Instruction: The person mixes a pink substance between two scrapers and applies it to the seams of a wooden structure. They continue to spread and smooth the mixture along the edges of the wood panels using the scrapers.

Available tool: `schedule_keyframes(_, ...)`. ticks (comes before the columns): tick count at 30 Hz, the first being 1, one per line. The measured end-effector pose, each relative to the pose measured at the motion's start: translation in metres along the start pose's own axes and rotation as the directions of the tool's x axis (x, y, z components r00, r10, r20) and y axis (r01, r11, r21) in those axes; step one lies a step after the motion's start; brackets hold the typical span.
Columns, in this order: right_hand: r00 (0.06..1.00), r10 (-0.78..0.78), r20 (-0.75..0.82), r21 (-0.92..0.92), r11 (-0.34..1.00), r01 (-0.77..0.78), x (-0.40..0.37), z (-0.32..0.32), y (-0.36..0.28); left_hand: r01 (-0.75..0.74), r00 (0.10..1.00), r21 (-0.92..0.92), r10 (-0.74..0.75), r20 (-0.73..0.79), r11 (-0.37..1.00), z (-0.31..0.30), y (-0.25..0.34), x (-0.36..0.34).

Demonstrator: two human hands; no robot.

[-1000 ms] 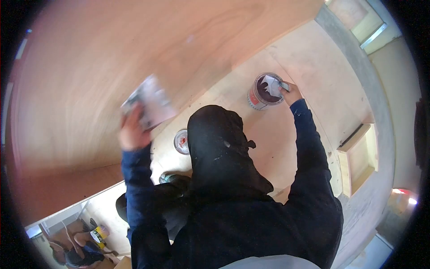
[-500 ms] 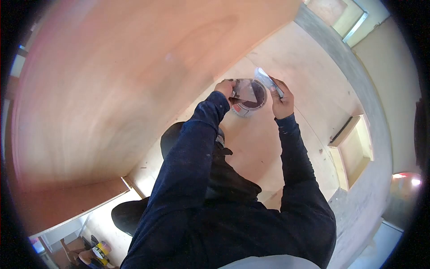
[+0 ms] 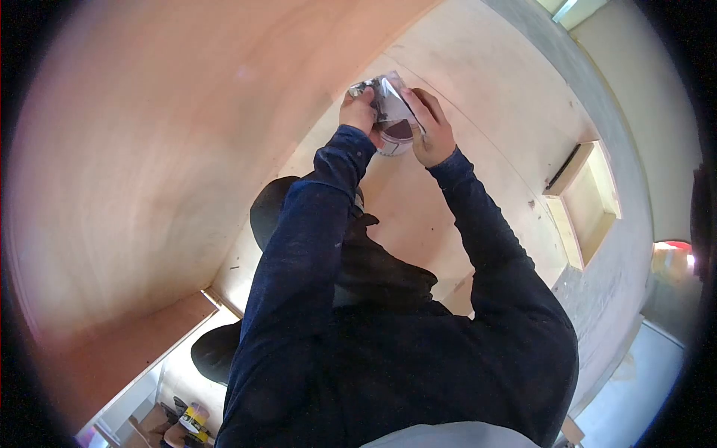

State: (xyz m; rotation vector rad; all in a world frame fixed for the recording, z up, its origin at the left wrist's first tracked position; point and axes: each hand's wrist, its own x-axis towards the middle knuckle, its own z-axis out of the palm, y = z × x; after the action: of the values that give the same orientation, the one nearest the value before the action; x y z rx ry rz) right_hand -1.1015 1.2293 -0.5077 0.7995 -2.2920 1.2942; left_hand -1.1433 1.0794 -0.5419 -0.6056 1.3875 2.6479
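Observation:
A round tub (image 3: 394,148) of dark brownish material stands on the pale panel floor in front of me, its upper part overlapped by the tools. My left hand (image 3: 358,113) is closed around a flat scraper (image 3: 388,110) with a smeared grey blade, held over the tub. In my right hand (image 3: 433,128) is a thin shiny metal blade (image 3: 411,104), seen nearly edge-on, fingers along its back and thumb hidden. The two blades overlap in this view, close above the tub.
A large wooden panel (image 3: 164,149) rises on my left. To the right lies a shallow open wooden box (image 3: 590,205) near the grey curved edge (image 3: 624,149). Several tools, one with a yellow label (image 3: 196,418), lie at lower left. My bent knee (image 3: 272,213) is near the panel.
My right hand has swung left, bringing its blade up to the scraper in my left hand. The left scraper has tilted, and the whole view has shifted.

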Motion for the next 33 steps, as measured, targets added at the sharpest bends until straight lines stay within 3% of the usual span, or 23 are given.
schedule_keyframes(1,1.0,-0.008,0.005,-0.027,1.0,0.008,0.0,0.001,0.0,-0.015,0.998,-0.105,0.009,-0.057,0.994,0.007,0.007,-0.009)
schedule_keyframes(6,0.999,-0.017,0.037,-0.091,0.996,0.02,-0.001,0.006,0.004,0.005,0.999,-0.128,-0.01,-0.041,0.992,0.01,0.017,-0.019)
schedule_keyframes(8,0.998,-0.014,-0.054,-0.105,0.994,0.008,0.0,0.011,0.006,-0.019,0.999,-0.123,0.013,-0.042,0.992,0.011,0.018,-0.02)
schedule_keyframes(10,1.0,0.015,-0.024,-0.118,0.993,-0.018,-0.001,0.009,0.011,-0.15,0.988,-0.227,0.152,-0.008,0.962,0.005,0.01,-0.011)
schedule_keyframes(11,0.998,0.055,0.011,-0.136,0.989,-0.053,0.001,0.007,0.01,-0.178,0.983,-0.072,0.175,-0.049,0.981,0.003,0.013,-0.013)
schedule_keyframes(12,0.999,0.049,0.012,-0.134,0.99,-0.047,0.001,0.006,0.009,-0.184,0.982,-0.073,0.181,-0.05,0.98,0.002,0.015,-0.013)
schedule_keyframes(14,0.999,0.05,0.019,-0.17,0.984,-0.046,-0.001,0.003,0.006,-0.133,0.991,-0.266,0.131,-0.025,0.955,0.002,0.016,-0.015)
schedule_keyframes(17,0.989,0.142,0.033,-0.153,0.979,-0.136,-0.01,0.002,0.013,-0.144,0.99,-0.215,0.14,-0.033,0.966,0.001,0.022,-0.017)
schedule_keyframes(21,0.997,0.072,0.013,-0.135,0.988,-0.07,-0.021,0.004,0.027,-0.199,0.979,-0.256,0.206,-0.001,0.946,-0.002,0.021,-0.016)
schedule_keyframes(23,0.98,0.043,0.195,-0.258,0.966,0.008,-0.037,0.009,0.048,-0.125,0.989,-0.296,0.143,0.04,0.947,0.001,0.028,-0.023)
schedule_keyframes(24,0.982,0.035,0.185,-0.261,0.965,0.015,-0.048,0.017,0.054,-0.131,0.987,-0.294,0.153,0.05,0.947,-0.001,0.028,-0.024)
schedule_keyframes(26,0.957,0.264,0.12,-0.033,0.965,-0.262,-0.064,0.034,0.069,0.007,0.988,-0.393,0.054,0.144,0.92,-0.003,0.033,-0.02)
schedule_keyframes(28,0.949,0.309,0.063,-0.066,0.95,-0.305,-0.074,0.044,0.087,-0.037,0.986,-0.407,0.099,0.132,0.913,-0.002,0.032,-0.024)
schedule_keyframes(30,0.884,0.465,-0.034,-0.061,0.882,-0.467,-0.084,0.045,0.101,0.027,0.993,-0.389,0.021,0.117,0.921,0.007,0.043,-0.036)
schedule_keyframes(31,0.889,0.456,-0.034,-0.055,0.888,-0.457,-0.091,0.041,0.109,-0.002,0.996,-0.306,0.031,0.088,0.952,0.013,0.049,-0.047)
schedule_keyframes(33,0.924,0.378,0.052,-0.175,0.915,-0.364,-0.114,0.026,0.13,-0.036,0.992,-0.343,0.076,0.103,0.939,0.013,0.044,-0.045)
